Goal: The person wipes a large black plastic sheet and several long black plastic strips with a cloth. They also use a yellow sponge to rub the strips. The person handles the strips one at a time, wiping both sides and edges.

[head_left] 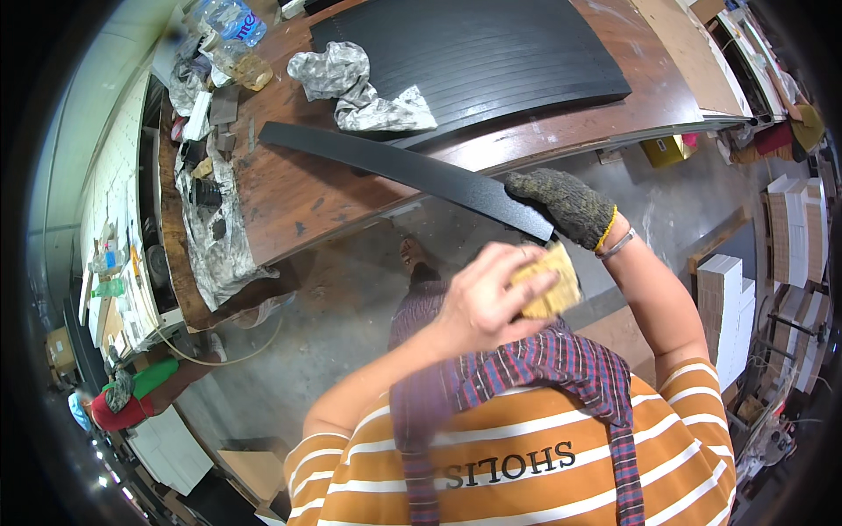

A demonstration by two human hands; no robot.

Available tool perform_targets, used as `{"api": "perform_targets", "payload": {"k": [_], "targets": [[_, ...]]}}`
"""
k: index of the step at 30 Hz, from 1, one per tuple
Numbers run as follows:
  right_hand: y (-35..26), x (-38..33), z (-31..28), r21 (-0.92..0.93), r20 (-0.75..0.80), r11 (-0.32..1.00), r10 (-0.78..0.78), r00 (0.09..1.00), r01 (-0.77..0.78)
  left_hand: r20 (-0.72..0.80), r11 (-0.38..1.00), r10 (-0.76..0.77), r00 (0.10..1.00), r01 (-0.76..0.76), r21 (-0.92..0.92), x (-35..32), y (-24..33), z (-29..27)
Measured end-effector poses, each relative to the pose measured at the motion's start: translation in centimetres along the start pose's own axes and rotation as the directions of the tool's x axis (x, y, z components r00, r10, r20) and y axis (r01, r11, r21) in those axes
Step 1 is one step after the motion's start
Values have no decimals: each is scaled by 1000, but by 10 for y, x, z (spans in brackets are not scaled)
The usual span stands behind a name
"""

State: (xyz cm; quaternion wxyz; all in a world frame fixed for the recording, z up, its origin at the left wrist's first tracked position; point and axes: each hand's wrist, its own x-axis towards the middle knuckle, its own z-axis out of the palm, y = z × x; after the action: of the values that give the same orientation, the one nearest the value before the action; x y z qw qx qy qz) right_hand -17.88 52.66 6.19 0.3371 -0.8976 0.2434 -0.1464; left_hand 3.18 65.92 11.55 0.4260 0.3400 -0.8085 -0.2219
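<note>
A long, narrow black board (395, 168) lies slantwise, its far left end on the brown worktable (289, 197) and its near end jutting past the table's front edge. My right hand (566, 206), in a dark grey knit glove with a yellow cuff, is closed around that near end. Just below the board's tip, my bare left hand (478, 294) pinches a yellow sponge-like pad (557, 285); its exact kind is unclear. Whether the pad touches the board's end cannot be made out. A crumpled, grey-stained white rag (360, 88) lies partly on a stack of black boards (491, 61) behind.
Bottles (232, 22) and scraps crowd the table's far left. A stained sheet (210, 228) hangs over its left edge. Stacked white panels (726, 307) stand on the floor at right. Another person (123, 403) in red and green is at lower left, near a hose (237, 359).
</note>
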Motion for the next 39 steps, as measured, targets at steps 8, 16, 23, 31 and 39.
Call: {"api": "perform_targets", "payload": {"k": [8,16,23,31,39], "targets": [[-3,1,4,285,149,919,239,959,-274,-191,906,-272,943,318,279,-46,-58,-37],[-14,-7,35,547,-63,819,246,967,-173,-747,436,-550,374,891,125,-132,-200,-201],[-57,-2,25,781,323,213,668,671,-587,-834,127,-436,337,941,313,-251,-218,-292],[-85,12,6,642,404,269,678,615,-718,-466,664,-309,829,539,518,-74,-234,-231],[-61,-19,28,121,-106,990,90,990,-77,-94,608,-441,893,374,700,31,-280,-156]]}}
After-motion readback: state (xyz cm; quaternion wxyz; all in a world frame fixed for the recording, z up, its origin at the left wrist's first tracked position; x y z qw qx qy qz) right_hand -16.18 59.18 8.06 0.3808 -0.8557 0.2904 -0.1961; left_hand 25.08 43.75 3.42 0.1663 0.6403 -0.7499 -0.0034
